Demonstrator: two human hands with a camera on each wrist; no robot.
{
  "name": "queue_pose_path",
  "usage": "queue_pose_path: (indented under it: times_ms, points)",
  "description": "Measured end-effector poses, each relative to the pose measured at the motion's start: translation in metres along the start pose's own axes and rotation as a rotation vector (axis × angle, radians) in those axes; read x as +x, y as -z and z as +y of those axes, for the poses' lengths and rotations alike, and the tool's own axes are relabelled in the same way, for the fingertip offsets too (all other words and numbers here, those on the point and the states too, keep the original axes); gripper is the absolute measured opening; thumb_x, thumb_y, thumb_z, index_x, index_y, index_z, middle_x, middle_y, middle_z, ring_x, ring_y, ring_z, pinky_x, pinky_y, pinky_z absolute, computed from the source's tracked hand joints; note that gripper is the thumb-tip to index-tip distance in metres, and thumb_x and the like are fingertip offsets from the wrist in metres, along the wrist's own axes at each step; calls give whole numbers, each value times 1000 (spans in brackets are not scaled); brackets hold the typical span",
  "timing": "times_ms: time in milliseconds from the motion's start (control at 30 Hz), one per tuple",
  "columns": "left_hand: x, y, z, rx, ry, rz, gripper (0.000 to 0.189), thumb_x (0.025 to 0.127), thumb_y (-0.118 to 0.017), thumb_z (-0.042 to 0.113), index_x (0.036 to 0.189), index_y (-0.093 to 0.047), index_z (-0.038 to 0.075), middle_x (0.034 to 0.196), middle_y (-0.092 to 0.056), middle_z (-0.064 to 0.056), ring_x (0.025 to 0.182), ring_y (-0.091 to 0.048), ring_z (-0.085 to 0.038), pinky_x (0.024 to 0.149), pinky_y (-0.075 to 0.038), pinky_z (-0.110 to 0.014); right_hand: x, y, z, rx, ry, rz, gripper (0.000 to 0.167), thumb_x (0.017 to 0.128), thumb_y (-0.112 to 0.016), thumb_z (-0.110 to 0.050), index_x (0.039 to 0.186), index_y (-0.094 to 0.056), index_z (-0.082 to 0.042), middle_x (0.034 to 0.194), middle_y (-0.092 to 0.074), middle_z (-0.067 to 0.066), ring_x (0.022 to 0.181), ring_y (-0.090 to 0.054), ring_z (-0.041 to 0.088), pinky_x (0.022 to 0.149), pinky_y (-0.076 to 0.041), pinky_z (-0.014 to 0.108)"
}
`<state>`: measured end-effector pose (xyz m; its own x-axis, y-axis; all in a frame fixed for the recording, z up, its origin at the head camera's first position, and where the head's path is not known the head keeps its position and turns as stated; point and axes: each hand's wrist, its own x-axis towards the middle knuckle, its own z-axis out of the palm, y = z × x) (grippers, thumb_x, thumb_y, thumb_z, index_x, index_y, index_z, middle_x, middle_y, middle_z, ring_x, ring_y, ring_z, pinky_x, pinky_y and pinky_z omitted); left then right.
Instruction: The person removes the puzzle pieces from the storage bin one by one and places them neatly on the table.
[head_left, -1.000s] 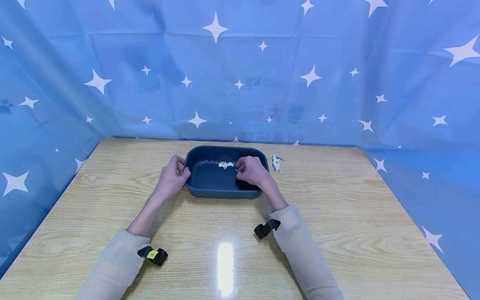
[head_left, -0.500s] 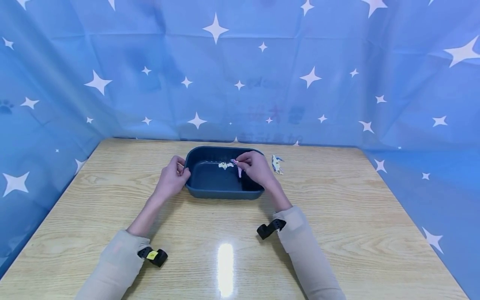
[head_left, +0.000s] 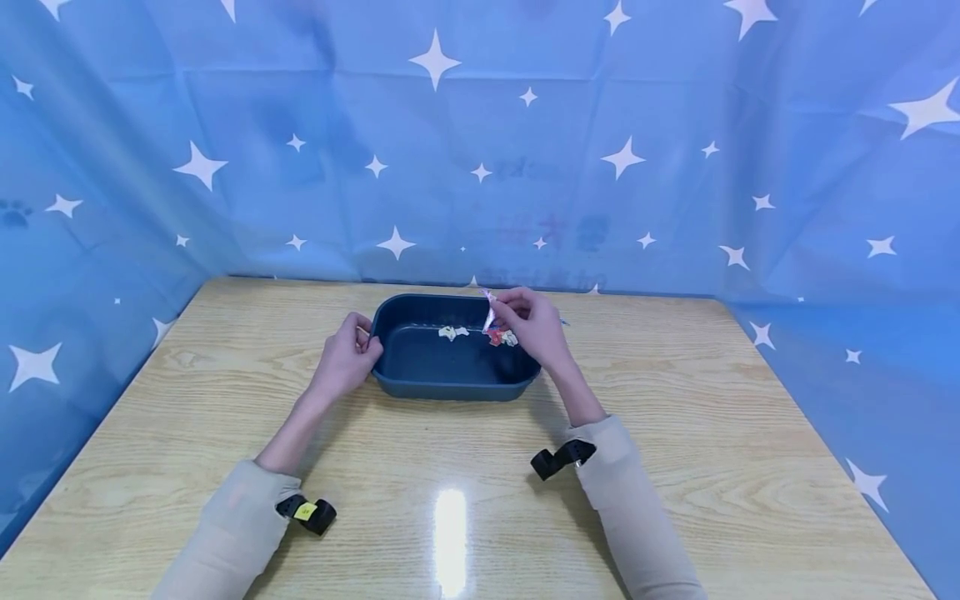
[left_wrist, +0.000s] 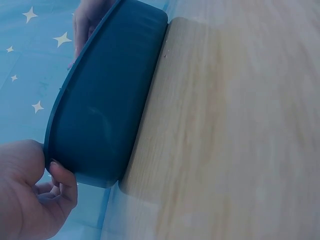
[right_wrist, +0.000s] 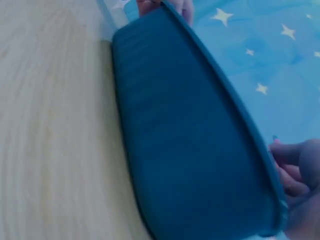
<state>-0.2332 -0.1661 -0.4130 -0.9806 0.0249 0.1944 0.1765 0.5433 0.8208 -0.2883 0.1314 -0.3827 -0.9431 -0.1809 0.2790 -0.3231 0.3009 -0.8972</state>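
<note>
A dark blue plastic bin (head_left: 454, 390) stands on the table. Its left rim is pinched between thumb and curled fingers of my left hand (head_left: 348, 354), also seen in the left wrist view (left_wrist: 37, 195). Above the bin's right end, my right hand (head_left: 536, 329) pinches a small, thin pink-and-purple cutout (head_left: 490, 310), raised off the bin floor. Inside the bin lie a whitish-yellow cutout (head_left: 452, 332) and, partly covered by the right hand, a red-and-white piece (head_left: 498, 337). In the right wrist view the bin's wall hides part of the right hand (right_wrist: 300, 175).
The wooden table (head_left: 420, 475) extends on all sides of the bin. A blue starry curtain (head_left: 480, 125) hangs along its back and sides. Just the bluish tip (head_left: 565, 322) of another cutout shows behind the right hand. Black wrist cameras are strapped at both cuffs.
The right hand has moved up and to the right from within the bin, lifting the pink-and-purple cutout. The red-and-white piece has come into sight. The left hand has kept its place.
</note>
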Motion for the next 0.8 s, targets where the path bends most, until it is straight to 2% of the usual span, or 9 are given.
queue_pose_path:
  times_ms: [67, 133, 200, 267, 300, 400, 500, 633, 800]
  points:
    - [0, 0, 0, 1, -6, 6, 20, 95, -52, 5, 113, -51, -6, 80, -56, -8, 58, -51, -16, 56, -42, -29, 0, 10, 1, 6, -4, 24, 23, 98, -67, -17, 107, -67, 4, 92, -70, 21, 86, -67, 47, 77, -58, 48]
    - [0, 0, 1, -2, -4, 5, 20, 95, -52, 5, 112, -51, -6, 80, -56, -8, 57, -51, -15, 56, -42, -28, 1, 21, 2, 7, -13, 50, 26, 97, -69, -19, 106, -68, 5, 93, -70, 23, 85, -68, 44, 74, -59, 41]
    - [1, -1, 1, -5, 0, 1, 20, 96, -52, 5, 113, -50, -6, 80, -56, -8, 56, -50, -14, 55, -42, -28, 0, 33, 3, 4, -31, 75, 28, 97, -69, -21, 107, -68, 6, 95, -70, 25, 80, -69, 34, 70, -58, 32]
    - [1, -1, 1, -6, 3, -2, 20, 96, -52, 5, 113, -50, -6, 80, -56, -8, 55, -50, -13, 55, -42, -29, -4, 44, -4, -11, -35, 93, 28, 98, -68, -17, 107, -67, 10, 95, -68, 29, 73, -68, 21, 67, -56, 25]
    - [1, -1, 1, -5, 5, -4, 21, 96, -52, 5, 114, -50, -5, 80, -56, -8, 56, -51, -14, 56, -42, -29, -5, 49, -7, -16, -46, 106, 28, 98, -68, -16, 106, -67, 11, 94, -68, 30, 71, -67, 18, 66, -55, 24]
    - [1, 0, 0, -4, 11, -5, 21, 96, -52, 5, 114, -51, -5, 80, -56, -8, 57, -51, -16, 56, -43, -29, -6, 64, 0, -31, -63, 148, 28, 97, -68, -15, 105, -68, 12, 92, -69, 28, 68, -66, 13, 67, -57, 26]
    - [1, 1, 0, -4, 14, -7, 22, 96, -52, 6, 114, -50, -5, 80, -56, -8, 57, -51, -17, 55, -42, -28, -3, 77, 18, -26, -95, 189, 31, 96, -71, -20, 104, -68, 10, 88, -70, 19, 72, -68, 18, 71, -59, 30]
    - [0, 1, 0, -7, 16, -8, 22, 95, -52, 6, 114, -51, -5, 80, -56, -8, 56, -51, -17, 54, -42, -28, -3, 89, 35, -63, -170, 203, 31, 97, -69, -21, 108, -67, 9, 87, -70, 11, 73, -68, 14, 71, -58, 27]
    - [1, 0, -1, -11, 16, -10, 22, 96, -52, 6, 115, -50, -5, 81, -56, -8, 57, -52, -18, 54, -43, -28, -6, 101, 46, -180, -250, 180, 25, 99, -64, -12, 109, -67, 10, 92, -70, 17, 73, -67, 10, 74, -58, 27]
